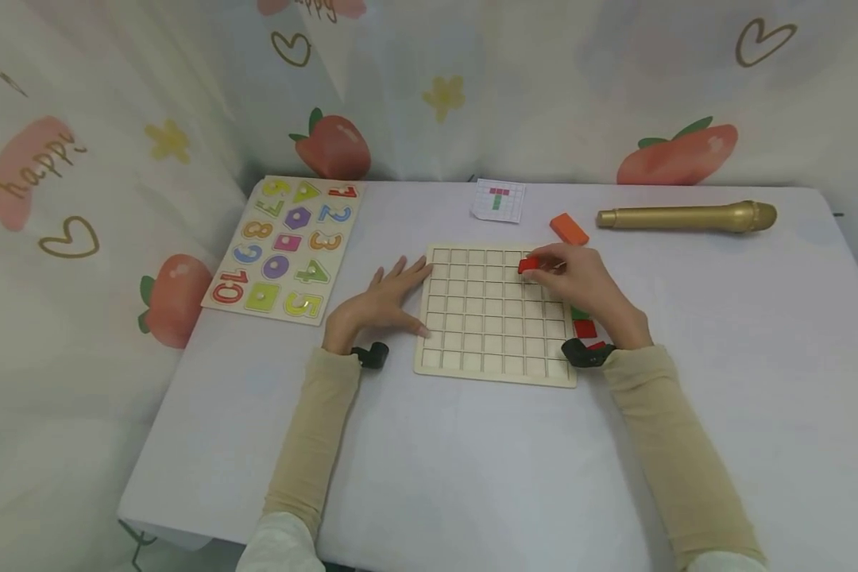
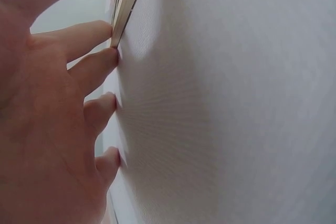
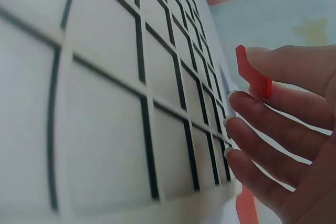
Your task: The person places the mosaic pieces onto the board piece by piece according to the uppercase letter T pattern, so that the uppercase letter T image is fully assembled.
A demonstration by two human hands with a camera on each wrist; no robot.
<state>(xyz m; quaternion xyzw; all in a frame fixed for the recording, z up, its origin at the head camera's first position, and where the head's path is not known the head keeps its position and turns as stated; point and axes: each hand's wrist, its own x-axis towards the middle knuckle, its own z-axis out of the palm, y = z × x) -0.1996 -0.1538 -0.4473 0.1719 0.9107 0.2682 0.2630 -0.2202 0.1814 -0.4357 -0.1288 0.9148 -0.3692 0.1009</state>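
Note:
A wooden grid board (image 1: pixel 483 324) lies on the white table, its square cells bare. My left hand (image 1: pixel 384 303) spreads its fingers at the board's left edge. In the left wrist view, fingertips (image 2: pixel 107 30) touch the board's side (image 2: pixel 126 11) while others rest on the cloth. Over the board's upper right part, my right hand (image 1: pixel 585 280) pinches a small red square tile (image 1: pixel 527 264) between thumb and forefinger. The right wrist view shows that red tile (image 3: pixel 254 74) tilted above the grid, with the remaining fingers loosely bent near the board.
Red tiles (image 1: pixel 585 329) and a green tile (image 1: pixel 579 313) lie beside the board's right edge, partly covered by my right hand. Behind it are an orange block (image 1: pixel 569 229) and a pattern card (image 1: pixel 498 200). A gold microphone (image 1: pixel 686 218) lies back right; a number puzzle (image 1: pixel 283 249) lies left.

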